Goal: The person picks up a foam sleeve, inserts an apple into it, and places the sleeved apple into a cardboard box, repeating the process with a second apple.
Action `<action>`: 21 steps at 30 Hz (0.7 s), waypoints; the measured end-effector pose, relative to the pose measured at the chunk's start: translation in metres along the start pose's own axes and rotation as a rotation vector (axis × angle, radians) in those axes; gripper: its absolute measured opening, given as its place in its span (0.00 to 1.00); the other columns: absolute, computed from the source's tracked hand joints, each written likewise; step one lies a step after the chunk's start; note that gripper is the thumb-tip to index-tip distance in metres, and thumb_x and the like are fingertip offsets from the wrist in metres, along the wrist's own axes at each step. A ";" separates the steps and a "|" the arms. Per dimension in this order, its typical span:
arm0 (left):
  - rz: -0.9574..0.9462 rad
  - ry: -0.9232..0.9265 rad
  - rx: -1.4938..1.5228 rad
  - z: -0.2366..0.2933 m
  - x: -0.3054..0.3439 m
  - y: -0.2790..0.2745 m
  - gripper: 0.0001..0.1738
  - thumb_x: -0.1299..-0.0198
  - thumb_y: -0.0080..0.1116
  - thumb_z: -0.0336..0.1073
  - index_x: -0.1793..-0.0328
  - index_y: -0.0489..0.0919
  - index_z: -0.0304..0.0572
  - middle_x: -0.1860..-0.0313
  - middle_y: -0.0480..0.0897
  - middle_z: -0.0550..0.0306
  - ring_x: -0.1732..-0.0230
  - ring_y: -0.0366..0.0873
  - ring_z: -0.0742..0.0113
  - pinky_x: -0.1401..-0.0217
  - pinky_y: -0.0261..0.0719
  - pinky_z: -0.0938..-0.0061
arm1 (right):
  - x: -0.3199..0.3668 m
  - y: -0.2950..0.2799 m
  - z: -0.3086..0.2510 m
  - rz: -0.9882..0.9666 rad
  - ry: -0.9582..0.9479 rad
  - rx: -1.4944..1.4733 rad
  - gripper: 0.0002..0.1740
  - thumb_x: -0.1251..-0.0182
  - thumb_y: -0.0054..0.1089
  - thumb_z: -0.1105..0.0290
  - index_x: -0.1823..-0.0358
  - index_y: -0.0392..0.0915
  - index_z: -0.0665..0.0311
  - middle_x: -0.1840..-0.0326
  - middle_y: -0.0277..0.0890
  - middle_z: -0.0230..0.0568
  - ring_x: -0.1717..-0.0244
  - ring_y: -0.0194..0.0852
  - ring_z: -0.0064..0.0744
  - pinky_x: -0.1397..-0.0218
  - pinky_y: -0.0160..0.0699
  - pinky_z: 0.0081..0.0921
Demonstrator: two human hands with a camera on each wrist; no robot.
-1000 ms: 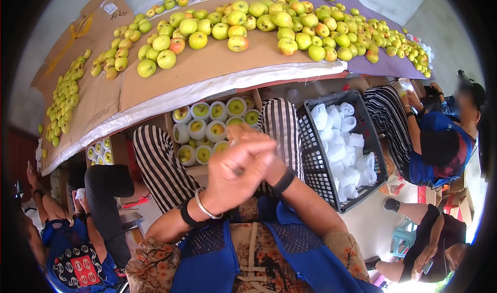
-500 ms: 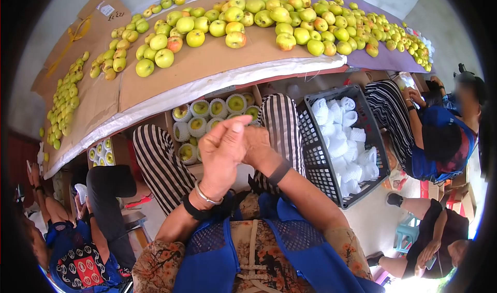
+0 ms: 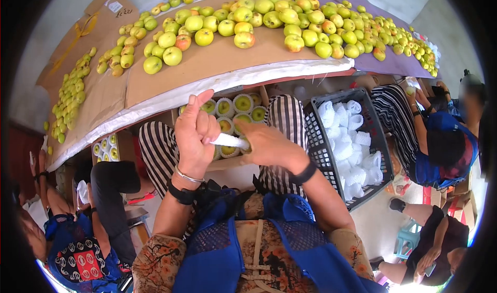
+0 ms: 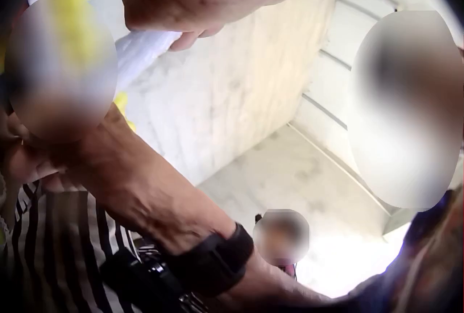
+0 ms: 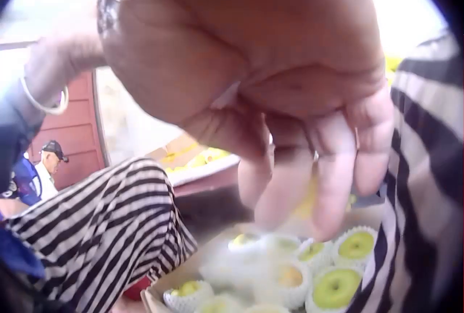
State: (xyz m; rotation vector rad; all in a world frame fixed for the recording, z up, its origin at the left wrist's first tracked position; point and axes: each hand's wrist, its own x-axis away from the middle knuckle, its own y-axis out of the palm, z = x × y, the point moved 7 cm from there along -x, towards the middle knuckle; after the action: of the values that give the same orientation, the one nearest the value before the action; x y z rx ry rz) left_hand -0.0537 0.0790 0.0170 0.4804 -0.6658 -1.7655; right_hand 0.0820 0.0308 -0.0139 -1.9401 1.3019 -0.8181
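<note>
Holding soft white foam-mesh sleeve (image 3: pixel 228 140) btwn left hand (image 3: pixel 194 132) & right hand (image 3: pixel 269 145), fingers pinching its ends

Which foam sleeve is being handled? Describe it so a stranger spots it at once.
Below the long apple table's front edge sits a box of wrapped apples between striped knees. Just before it, the left hand and right hand hold one white foam sleeve between them. Unlike those piled in the black crate or around fruit, it is a thin strip holding no fruit.
</note>
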 end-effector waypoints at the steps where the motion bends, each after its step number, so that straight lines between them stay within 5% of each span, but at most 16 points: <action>1: 0.005 -0.002 0.013 0.004 -0.001 -0.001 0.26 0.20 0.39 0.48 0.40 0.77 0.29 0.89 0.52 0.73 0.88 0.47 0.80 0.82 0.51 0.80 | 0.008 -0.016 -0.011 0.009 -0.028 -0.016 0.49 0.48 0.72 0.58 0.28 0.60 0.74 0.42 0.75 0.69 0.40 0.75 0.61 0.38 0.76 0.44; 3: -0.012 -0.021 0.033 0.001 -0.001 -0.001 0.27 0.20 0.39 0.48 0.40 0.78 0.30 0.89 0.53 0.73 0.88 0.48 0.79 0.81 0.51 0.80 | 0.013 -0.024 -0.020 0.092 -0.101 -0.060 0.54 0.50 0.73 0.59 0.25 0.54 0.75 0.35 0.68 0.73 0.37 0.72 0.64 0.33 0.72 0.43; 6: -0.087 0.027 -0.007 -0.013 0.012 0.012 0.24 0.22 0.47 0.46 0.42 0.79 0.27 0.88 0.56 0.71 0.88 0.51 0.81 0.83 0.51 0.79 | 0.009 -0.015 -0.033 0.078 -0.037 -0.259 0.50 0.49 0.72 0.61 0.26 0.56 0.71 0.37 0.71 0.70 0.37 0.74 0.62 0.34 0.73 0.44; 8: -0.121 0.039 -0.085 -0.013 0.023 0.022 0.21 0.24 0.50 0.42 0.43 0.80 0.27 0.87 0.59 0.72 0.87 0.53 0.83 0.83 0.51 0.80 | 0.002 0.011 -0.029 0.078 0.023 -0.537 0.36 0.44 0.67 0.67 0.35 0.64 0.67 0.46 0.78 0.61 0.41 0.77 0.59 0.39 0.76 0.42; 10: -0.136 0.082 -0.219 -0.008 0.028 0.028 0.19 0.24 0.51 0.40 0.44 0.80 0.27 0.87 0.61 0.72 0.87 0.53 0.83 0.83 0.51 0.80 | 0.003 0.017 -0.031 0.116 0.016 -0.628 0.31 0.44 0.66 0.70 0.39 0.66 0.67 0.48 0.78 0.60 0.43 0.78 0.59 0.40 0.76 0.41; 12: -0.129 0.107 -0.194 -0.002 0.032 0.029 0.18 0.25 0.53 0.39 0.44 0.80 0.26 0.86 0.63 0.73 0.87 0.54 0.84 0.83 0.51 0.81 | 0.003 0.021 -0.034 0.121 0.003 -0.607 0.31 0.44 0.67 0.70 0.39 0.67 0.67 0.49 0.79 0.60 0.45 0.79 0.58 0.41 0.77 0.40; 15: -0.141 0.118 -0.034 0.002 0.034 0.031 0.18 0.25 0.52 0.39 0.46 0.81 0.28 0.89 0.60 0.72 0.89 0.53 0.82 0.84 0.51 0.79 | 0.007 0.012 -0.042 0.343 -0.121 -0.349 0.23 0.44 0.64 0.69 0.50 0.67 0.68 0.65 0.79 0.62 0.60 0.81 0.64 0.58 0.80 0.48; 21: -0.274 -0.258 0.209 0.000 0.034 0.037 0.21 0.21 0.44 0.42 0.46 0.81 0.30 0.90 0.54 0.72 0.91 0.49 0.79 0.85 0.50 0.78 | 0.022 -0.008 -0.057 0.383 -0.257 -0.272 0.18 0.43 0.63 0.66 0.58 0.69 0.69 0.75 0.78 0.60 0.69 0.79 0.65 0.66 0.79 0.51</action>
State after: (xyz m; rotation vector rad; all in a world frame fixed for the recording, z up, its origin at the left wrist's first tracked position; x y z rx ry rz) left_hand -0.0364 0.0387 0.0419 0.5086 -1.0120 -2.0476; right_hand 0.0480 0.0024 0.0295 -1.8338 1.6154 -0.2048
